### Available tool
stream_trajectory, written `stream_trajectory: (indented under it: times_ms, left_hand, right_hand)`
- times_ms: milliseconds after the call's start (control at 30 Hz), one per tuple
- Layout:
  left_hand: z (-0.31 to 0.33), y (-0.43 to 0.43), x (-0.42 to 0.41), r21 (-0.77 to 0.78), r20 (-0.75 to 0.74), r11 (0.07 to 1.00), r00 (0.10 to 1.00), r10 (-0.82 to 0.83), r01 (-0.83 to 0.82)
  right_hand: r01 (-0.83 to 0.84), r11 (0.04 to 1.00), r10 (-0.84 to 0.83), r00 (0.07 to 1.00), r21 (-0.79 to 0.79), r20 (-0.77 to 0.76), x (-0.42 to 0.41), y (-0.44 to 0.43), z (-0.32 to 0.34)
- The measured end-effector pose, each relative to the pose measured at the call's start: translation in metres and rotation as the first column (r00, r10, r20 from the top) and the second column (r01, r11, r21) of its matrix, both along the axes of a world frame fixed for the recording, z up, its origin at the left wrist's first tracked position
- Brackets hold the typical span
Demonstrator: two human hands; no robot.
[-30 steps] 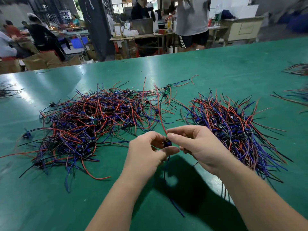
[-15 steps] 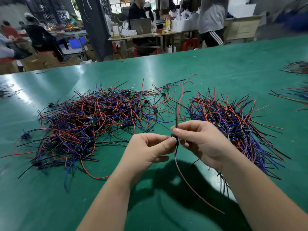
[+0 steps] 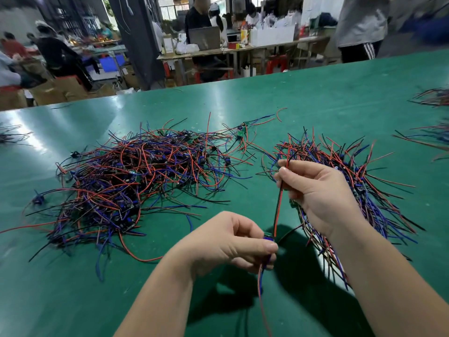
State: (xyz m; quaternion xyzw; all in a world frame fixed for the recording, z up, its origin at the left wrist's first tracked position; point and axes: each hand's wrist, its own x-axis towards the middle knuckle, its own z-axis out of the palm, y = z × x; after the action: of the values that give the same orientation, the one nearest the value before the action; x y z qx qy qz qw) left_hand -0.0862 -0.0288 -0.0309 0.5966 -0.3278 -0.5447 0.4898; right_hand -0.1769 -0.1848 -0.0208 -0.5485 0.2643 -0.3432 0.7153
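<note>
Now left hand [image 3: 228, 242] pinches a blue module [image 3: 268, 240]; right hand [image 3: 315, 190] pinches its thin red-black wires [image 3: 278, 207].

small module [image 3: 268, 239] | red and black wires [image 3: 279, 203] taut upward | blue-red leads hanging

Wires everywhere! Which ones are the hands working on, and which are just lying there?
In use: left hand, small module, right hand, red and black wires.
Lying about: big left pile, right pile, far-right bundles, green table.
</note>
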Motion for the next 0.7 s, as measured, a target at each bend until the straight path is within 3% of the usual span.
stream_trajectory:
  times_ms: [700]
  left_hand:
    - [0.0051, 0.0091, 0.0050, 0.075, 0.141, 0.962, 0.952, -0.270, 0.262]
  right_hand:
    - [0.045, 0.986, -0.036, 0.998, -0.160, 0.059, 0.0029, 0.0082, -0.0033]
